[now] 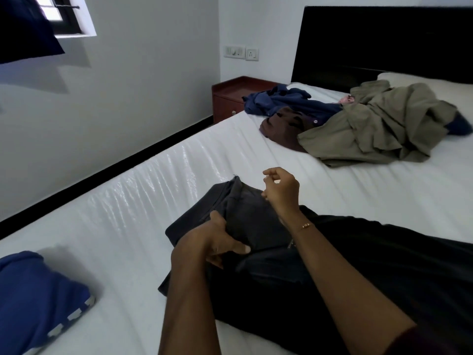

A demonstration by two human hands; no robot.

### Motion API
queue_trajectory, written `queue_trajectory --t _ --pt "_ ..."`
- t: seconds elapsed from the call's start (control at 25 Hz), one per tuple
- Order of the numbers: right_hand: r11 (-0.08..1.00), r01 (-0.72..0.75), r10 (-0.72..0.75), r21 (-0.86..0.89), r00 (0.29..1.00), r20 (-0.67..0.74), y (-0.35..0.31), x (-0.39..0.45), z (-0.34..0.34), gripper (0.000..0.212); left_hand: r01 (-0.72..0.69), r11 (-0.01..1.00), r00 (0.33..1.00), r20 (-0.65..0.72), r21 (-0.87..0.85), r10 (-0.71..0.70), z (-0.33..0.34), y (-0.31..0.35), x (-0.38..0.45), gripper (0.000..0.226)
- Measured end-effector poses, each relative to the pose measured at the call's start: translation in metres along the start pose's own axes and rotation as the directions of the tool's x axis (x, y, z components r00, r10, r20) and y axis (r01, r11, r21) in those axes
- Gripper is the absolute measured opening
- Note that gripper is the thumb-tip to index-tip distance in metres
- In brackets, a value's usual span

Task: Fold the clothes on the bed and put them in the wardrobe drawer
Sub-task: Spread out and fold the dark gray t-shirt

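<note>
- Dark grey trousers [245, 221] are lying on the bed [128, 213] near its front edge, just before the person; the left hand [220, 242] is gripping a fold of them, thumb on top.
- The right hand [280, 188] is hovering over the far end, fingers loosely curled, holding nothing.
- With only one hand clamping, the fold is likely slipping open or going crooked.
- The black cloth [358, 272] underneath is risking getting caught up in the fold.
- A blue pile [38, 298] is sitting to the left.
- Farther off, olive [378, 129], brown [281, 126] and navy [286, 101] clothes are waiting unfolded by the headboard [384, 42].
- No drawer is showing.
</note>
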State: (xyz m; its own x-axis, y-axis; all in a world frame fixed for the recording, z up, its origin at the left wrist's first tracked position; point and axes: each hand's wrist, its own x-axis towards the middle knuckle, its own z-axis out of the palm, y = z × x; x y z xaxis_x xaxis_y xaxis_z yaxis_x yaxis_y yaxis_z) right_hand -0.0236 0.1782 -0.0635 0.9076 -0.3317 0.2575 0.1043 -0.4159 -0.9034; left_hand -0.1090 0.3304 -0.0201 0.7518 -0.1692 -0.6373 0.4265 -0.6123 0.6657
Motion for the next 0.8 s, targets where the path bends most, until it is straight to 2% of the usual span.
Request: queue_trajectory --t 0.08,0.12,0.16,0.2,0.28,0.36,0.4,0.44,0.48,0.6,0.72,0.76,0.8 --pt "0.992 0.0 0.01 0.124 0.997 -0.081 -0.004 -0.038 -0.029 0.019 -0.132 0.991 0.991 0.012 0.021 0.132 0.006 0.004 -0.003 0.049" --pt "0.985 0.081 -0.063 0.15 0.991 -0.12 -0.005 -0.061 -0.043 0.02 -0.227 0.974 0.973 -0.04 0.018 0.228 0.01 0.006 -0.003 0.032" --pt "0.967 0.219 -0.201 0.127 0.969 -0.14 -0.004 -0.084 -0.053 0.018 -0.305 0.952 0.947 -0.113 -0.02 0.301 0.013 0.009 -0.004 0.021" --pt "0.924 0.379 -0.371 0.056 0.922 -0.113 -0.002 -0.107 -0.061 0.015 -0.357 0.928 0.923 -0.192 -0.106 0.333 0.016 0.012 -0.004 0.023" --pt "0.787 0.613 -0.609 -0.07 0.79 0.073 0.008 -0.147 -0.066 0.012 -0.39 0.864 0.907 -0.295 -0.318 0.301 0.022 0.018 -0.007 0.034" --pt "0.684 0.719 -0.663 -0.121 0.682 0.308 0.02 -0.166 -0.058 0.018 -0.372 0.83 0.921 -0.28 -0.416 0.273 0.027 0.019 -0.011 0.025" --pt "0.657 0.736 -0.636 -0.163 0.657 0.404 0.026 -0.169 -0.052 0.024 -0.36 0.836 0.929 -0.247 -0.415 0.277 0.03 0.02 -0.015 0.014" --pt "0.637 0.742 -0.588 -0.21 0.644 0.489 0.029 -0.17 -0.046 0.032 -0.358 0.85 0.93 -0.23 -0.386 0.288 0.033 0.019 -0.02 0.016" --pt "0.625 0.731 -0.517 -0.274 0.651 0.556 0.031 -0.169 -0.038 0.041 -0.365 0.857 0.927 -0.23 -0.365 0.297 0.034 0.019 -0.023 0.029" --pt "0.663 0.572 -0.187 -0.483 0.751 0.633 0.023 -0.159 -0.031 0.071 -0.396 0.809 0.914 -0.267 -0.434 0.304 0.036 0.021 -0.033 0.046" --pt "0.82 0.304 0.063 -0.485 0.794 0.604 0.019 -0.137 -0.033 0.06 -0.397 0.792 0.916 -0.258 -0.464 0.308 0.033 0.021 -0.036 0.048" --pt "0.853 0.24 0.112 -0.464 0.784 0.611 0.019 -0.13 -0.035 0.059 -0.396 0.816 0.915 -0.258 -0.422 0.31 0.031 0.018 -0.035 0.048" --pt "0.86 0.237 0.12 -0.453 0.768 0.629 0.021 -0.123 -0.035 0.057 -0.389 0.855 0.914 -0.259 -0.343 0.312 0.03 0.015 -0.033 0.047"
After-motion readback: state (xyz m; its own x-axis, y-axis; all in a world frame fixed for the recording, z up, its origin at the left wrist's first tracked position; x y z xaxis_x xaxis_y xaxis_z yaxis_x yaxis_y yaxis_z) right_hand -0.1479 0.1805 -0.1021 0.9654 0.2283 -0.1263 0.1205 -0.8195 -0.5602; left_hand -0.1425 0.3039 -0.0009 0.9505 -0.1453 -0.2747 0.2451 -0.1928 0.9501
